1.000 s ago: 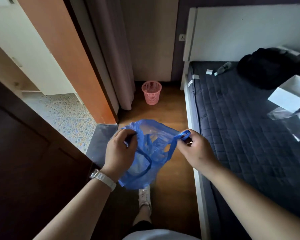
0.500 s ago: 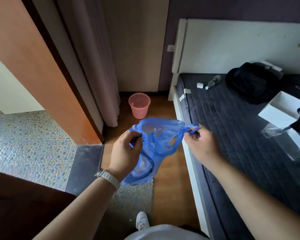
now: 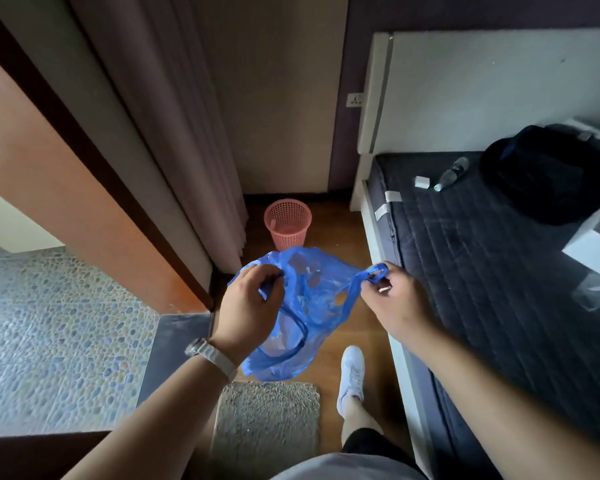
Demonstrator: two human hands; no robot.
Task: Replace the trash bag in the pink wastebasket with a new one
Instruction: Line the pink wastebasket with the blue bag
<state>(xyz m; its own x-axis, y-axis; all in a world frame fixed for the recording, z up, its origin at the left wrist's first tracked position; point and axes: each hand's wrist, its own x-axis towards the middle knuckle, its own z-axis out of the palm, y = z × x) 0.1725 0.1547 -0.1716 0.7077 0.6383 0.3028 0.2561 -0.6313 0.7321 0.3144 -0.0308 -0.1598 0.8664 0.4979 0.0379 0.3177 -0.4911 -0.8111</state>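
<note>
The bag (image 3: 312, 303), thin blue plastic, hangs between the two hands at about waist height, above the near end of a wood floor (image 3: 336, 223) strip. The left hand (image 3: 248, 303) grips one side of its mouth with curled fingers; the right hand (image 3: 394, 297) pinches the other handle loop between thumb and fingers. Compared with a second ago, the hands are a little further apart and the mouth is pulled wider, so the bag reads as being opened out for fitting.

The basket (image 3: 287, 221) stands upright straight ahead, well apart from the bag but closer in view than before: the person has stepped forward, and a mat (image 3: 267, 420) that was ahead is now underfoot, a shoe (image 3: 352, 372) beside it. The basket's mesh shows bare with no liner over its rim, so the old bag seems already out; what remains is to reach it, drop the bag in and fold the mouth over the rim.

The way there is a narrow lane. A curtain (image 3: 187, 140) hem hangs just left of the basket, the wall (image 3: 284, 98) is close behind it, and the bed (image 3: 499, 271) runs along the right, its white edge just below the right forearm. The middle floor is open, so a straight approach probably works best, with elbows kept in.
</note>
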